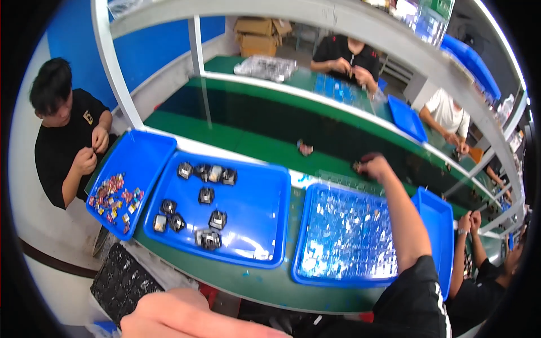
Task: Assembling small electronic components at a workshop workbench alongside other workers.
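Note:
My right arm stretches over the green belt, and my right hand is closed at the fingertips around a small brownish part, too small to name. Left of it, a small reddish and pale part lies on the belt. Below my right forearm is a blue tray holding a clear plastic tray of many small pockets. My left arm, bent close at the lower edge, shows bare skin; its fingers cannot be made out.
A blue tray holds several black parts. Left of it, another blue tray holds small colourful parts. A blue bin stands right of my forearm. White frame posts rise over the belt. Co-workers sit around.

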`<action>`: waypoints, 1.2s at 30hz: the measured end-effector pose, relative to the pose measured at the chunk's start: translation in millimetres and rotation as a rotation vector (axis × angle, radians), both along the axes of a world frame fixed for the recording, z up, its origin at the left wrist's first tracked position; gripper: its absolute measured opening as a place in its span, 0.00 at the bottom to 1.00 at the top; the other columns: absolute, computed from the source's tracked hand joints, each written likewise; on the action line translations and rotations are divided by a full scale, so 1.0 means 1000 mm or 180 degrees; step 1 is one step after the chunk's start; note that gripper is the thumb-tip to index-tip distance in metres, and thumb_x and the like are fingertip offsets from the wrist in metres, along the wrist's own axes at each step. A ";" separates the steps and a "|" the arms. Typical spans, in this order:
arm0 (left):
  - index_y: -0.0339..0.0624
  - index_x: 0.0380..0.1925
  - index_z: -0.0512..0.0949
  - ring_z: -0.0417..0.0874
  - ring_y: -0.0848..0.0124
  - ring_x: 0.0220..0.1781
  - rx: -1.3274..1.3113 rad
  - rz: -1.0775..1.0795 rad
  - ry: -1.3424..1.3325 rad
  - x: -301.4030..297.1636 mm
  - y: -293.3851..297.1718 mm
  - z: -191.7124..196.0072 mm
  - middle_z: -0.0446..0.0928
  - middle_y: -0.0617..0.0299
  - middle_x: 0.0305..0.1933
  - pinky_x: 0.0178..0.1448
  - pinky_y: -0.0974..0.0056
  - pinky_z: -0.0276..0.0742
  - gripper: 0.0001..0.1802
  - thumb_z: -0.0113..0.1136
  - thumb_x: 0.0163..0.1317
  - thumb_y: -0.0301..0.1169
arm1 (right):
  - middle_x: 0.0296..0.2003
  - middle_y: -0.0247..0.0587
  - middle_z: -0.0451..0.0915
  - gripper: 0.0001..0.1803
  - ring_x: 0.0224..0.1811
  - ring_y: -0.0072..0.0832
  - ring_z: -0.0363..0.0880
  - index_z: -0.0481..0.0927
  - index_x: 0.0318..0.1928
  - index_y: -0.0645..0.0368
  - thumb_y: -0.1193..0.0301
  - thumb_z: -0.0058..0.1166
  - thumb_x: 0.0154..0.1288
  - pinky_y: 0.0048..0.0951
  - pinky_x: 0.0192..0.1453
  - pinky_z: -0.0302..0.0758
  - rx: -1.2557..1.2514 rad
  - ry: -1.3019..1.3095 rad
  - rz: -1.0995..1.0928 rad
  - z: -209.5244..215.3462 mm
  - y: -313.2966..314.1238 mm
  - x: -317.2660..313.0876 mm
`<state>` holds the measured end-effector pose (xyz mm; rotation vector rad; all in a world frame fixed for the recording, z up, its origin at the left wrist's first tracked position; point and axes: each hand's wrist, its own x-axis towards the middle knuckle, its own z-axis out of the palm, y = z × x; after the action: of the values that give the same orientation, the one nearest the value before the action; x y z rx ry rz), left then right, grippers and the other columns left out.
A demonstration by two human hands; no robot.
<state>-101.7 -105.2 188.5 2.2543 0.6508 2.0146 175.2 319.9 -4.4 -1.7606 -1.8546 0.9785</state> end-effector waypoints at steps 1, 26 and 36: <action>0.48 0.36 0.65 0.76 0.64 0.25 0.0115 -0.0040 -0.0061 -0.001 0.001 0.004 0.71 0.64 0.35 0.33 0.59 0.77 0.12 0.60 0.62 0.35 | 0.34 0.47 0.83 0.26 0.33 0.34 0.82 0.79 0.51 0.66 0.77 0.66 0.47 0.35 0.32 0.78 0.0150 -0.0130 0.0040 -0.003 -0.005 0.001; 0.27 0.47 0.70 0.74 0.66 0.12 0.0814 0.0168 -0.1805 -0.034 0.065 -0.007 0.72 0.53 0.29 0.28 0.62 0.79 0.13 0.39 0.66 0.20 | 0.36 0.43 0.81 0.05 0.45 0.40 0.78 0.84 0.34 0.57 0.72 0.63 0.57 0.39 0.54 0.70 0.4664 -0.0433 0.1185 0.328 -0.111 -0.163; 0.37 0.70 0.54 0.79 0.57 0.58 -0.2153 -0.1665 -0.1928 0.001 0.125 -0.020 0.70 0.44 0.62 0.51 0.56 0.83 0.41 0.52 0.68 0.54 | 0.34 0.39 0.80 0.08 0.37 0.38 0.77 0.82 0.37 0.59 0.77 0.63 0.54 0.39 0.49 0.71 0.6435 -0.0344 0.1154 0.273 -0.193 -0.141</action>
<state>-100.6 20.0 168.9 1.1887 0.4963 1.7092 34.0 126.9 268.6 -0.1703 -1.7541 -0.8897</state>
